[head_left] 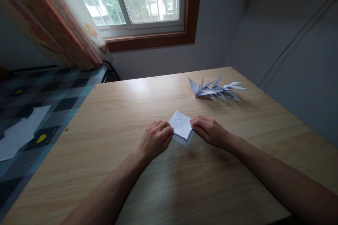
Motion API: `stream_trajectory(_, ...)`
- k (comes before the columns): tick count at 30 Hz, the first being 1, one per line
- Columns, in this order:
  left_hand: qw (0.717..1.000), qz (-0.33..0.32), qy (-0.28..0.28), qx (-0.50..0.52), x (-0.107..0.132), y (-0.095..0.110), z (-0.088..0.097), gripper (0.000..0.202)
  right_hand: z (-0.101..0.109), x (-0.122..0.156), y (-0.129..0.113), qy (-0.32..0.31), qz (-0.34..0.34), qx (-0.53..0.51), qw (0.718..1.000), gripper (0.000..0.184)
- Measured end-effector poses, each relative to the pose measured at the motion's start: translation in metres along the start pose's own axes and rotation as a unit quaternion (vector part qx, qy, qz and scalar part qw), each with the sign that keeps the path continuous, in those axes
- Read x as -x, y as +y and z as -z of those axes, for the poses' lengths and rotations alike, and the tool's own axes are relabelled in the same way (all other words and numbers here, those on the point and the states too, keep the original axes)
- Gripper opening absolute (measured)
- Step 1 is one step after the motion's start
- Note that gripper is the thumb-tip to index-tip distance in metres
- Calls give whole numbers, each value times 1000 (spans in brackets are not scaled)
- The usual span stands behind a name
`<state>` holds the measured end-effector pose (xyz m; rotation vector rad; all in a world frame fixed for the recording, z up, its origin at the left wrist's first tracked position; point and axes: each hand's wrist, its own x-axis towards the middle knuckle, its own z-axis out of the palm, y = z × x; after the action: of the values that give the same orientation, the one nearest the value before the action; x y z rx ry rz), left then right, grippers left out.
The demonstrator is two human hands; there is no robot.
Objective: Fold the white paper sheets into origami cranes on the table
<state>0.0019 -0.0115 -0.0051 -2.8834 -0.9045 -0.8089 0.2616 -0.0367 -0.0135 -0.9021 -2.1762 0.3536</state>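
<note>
A small folded square of white paper (181,125) is held between my two hands above the wooden table, with one corner toward me. Its layers part slightly along the near edges, and a crease crosses the top face. My left hand (156,137) pinches its left corner, thumb on the near side. On the opposite corner, my right hand (210,130) is closed in a similar pinch. Farther back on the right, several folded paper cranes (215,89) sit in a close row, wings and points sticking up.
The pale wooden table (105,154) has small dark holes along its edges. To the left, sheets of white paper (21,135) lie on a checkered cloth (29,172). Behind are a window (150,0) and an orange-patterned curtain (66,24); a cable (293,42) runs along the right wall.
</note>
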Motion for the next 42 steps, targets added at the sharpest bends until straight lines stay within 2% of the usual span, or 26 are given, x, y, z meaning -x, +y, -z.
stream_trajectory(4, 998, 17, 50, -36, -1, 3, 3, 16, 2, 0, -12, 143, 50, 72, 986, 10)
stream_trajectory(6, 996, 10, 65, -53, -2, 5, 4, 16, 1, -1, -21, 157, 89, 104, 978, 13)
stream_trajectory(10, 994, -9, 83, -75, -2, 8, 5, 15, -8, -5, -32, 121, 131, 129, 975, 13)
stream_trajectory(16, 990, -71, 81, -96, -1, 15, 9, 11, -29, -14, -28, -24, 50, 157, 986, 16)
stream_trajectory(22, 978, -141, 108, -113, 2, 19, 9, 7, -38, -21, -29, -154, 49, 136, 977, 21)
stream_trajectory(24, 975, -157, 118, -107, 2, 19, 9, 6, -36, -20, -30, -176, 42, 132, 974, 30)
stream_trajectory(27, 971, -150, 155, -107, 0, 18, 11, 8, -32, -18, -29, -181, 47, 114, 976, 50)
stream_trajectory(29, 966, -127, 186, -125, -1, 15, 12, 18, -30, -16, -27, -174, 48, 97, 979, 58)
stream_trajectory(31, 966, -110, 191, -132, 0, 12, 11, 31, -27, -16, -25, -163, 44, 75, 983, 55)
stream_trajectory(36, 980, -45, 181, -69, 6, 4, 9, 54, -20, -17, -20, -158, 25, 33, 987, 32)
stream_trajectory(37, 980, -49, 180, -65, 6, 4, 10, 56, -19, -17, -19, -161, 23, 31, 986, 30)
stream_trajectory(39, 975, -105, 182, -70, 6, 4, 12, 55, -18, -17, -18, -160, 29, 28, 986, 26)
stream_trajectory(42, 965, -183, 161, -95, 2, 5, 17, 35, -17, -16, -16, -135, 57, 42, 988, 21)
